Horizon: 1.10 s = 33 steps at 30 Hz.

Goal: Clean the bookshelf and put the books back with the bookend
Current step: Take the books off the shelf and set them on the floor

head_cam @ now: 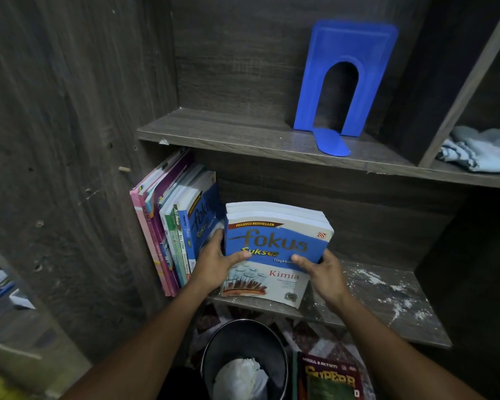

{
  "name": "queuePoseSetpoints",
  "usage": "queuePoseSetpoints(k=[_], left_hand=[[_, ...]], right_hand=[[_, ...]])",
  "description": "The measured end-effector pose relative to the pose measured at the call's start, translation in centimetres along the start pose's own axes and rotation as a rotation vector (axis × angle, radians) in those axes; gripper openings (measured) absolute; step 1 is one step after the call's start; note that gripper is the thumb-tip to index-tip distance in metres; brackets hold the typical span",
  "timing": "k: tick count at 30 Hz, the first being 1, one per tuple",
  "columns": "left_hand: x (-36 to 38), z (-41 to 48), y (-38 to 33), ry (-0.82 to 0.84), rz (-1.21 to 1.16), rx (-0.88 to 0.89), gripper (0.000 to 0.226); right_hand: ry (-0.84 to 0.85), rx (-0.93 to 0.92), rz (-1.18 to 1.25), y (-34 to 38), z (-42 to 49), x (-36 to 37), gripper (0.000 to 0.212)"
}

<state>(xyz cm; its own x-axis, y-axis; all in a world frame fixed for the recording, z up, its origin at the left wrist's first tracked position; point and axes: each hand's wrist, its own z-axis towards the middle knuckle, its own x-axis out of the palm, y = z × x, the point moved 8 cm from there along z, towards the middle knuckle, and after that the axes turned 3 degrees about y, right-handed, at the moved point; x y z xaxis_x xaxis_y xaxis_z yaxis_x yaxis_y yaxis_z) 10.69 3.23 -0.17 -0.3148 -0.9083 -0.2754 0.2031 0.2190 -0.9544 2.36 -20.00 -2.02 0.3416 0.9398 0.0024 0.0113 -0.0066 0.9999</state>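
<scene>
Closest to the camera, down on the floor, there's a round black waste bin (244, 359) with crumpled white paper in it, and right beside it a dark red workbook (328, 381) lying flat on a patterned floor covering.

Just above that, both bare arms reach in to the lower dark wood shelf (387, 307), which is speckled with white dust or flaking on its right side. The left hand (214, 262) and right hand (324, 269) are clamped on either side of a small stack of thick blue-and-white "fokus Sukses Kimia" textbooks (274, 249), thumbs pressed on the front cover, the other fingers wrapped round the edges out of sight. The stack stands on its bottom edge near the shelf's front, cover facing the camera.

To the left, a leaning row of pink, purple, green and blue books (173, 226) rests against the cabinet's side wall.

Further up, on the upper shelf (228, 134), the blue metal bookend (341, 82) stands upright near the right divider, well apart from the books. A crumpled light blue cloth (476, 150) sits in the next compartment over.
</scene>
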Motion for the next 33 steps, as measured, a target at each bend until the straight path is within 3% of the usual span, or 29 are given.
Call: queuePoseSetpoints(k=[8, 17, 19, 22, 33], left_hand=[[1.3, -1.5, -1.5, 0.063, -0.101, 0.046, 0.044], [5.5, -5.0, -2.4, 0.104, -0.126, 0.015, 0.027], [7.0, -6.0, -2.0, 0.117, -0.138, -0.005, 0.021], [9.6, -7.3, -0.3, 0.166, -0.18, -0.056, 0.032], [17.5, -12.3, 6.2, 0.312, -0.202, -0.255, 0.036]], right_hand=[[-0.034, -0.07, 0.033, 2.8, -4.1, -1.5, 0.03], [-0.137, -0.051, 0.045, 3.9, -10.0, -4.8, 0.03], [-0.164, -0.018, 0.045, 3.3, -11.2, -5.7, 0.03], [-0.193, 0.033, 0.048, 1.7, -13.2, -7.1, 0.034], [-0.346, 0.253, -0.037, -7.5, -18.2, -12.6, 0.042]])
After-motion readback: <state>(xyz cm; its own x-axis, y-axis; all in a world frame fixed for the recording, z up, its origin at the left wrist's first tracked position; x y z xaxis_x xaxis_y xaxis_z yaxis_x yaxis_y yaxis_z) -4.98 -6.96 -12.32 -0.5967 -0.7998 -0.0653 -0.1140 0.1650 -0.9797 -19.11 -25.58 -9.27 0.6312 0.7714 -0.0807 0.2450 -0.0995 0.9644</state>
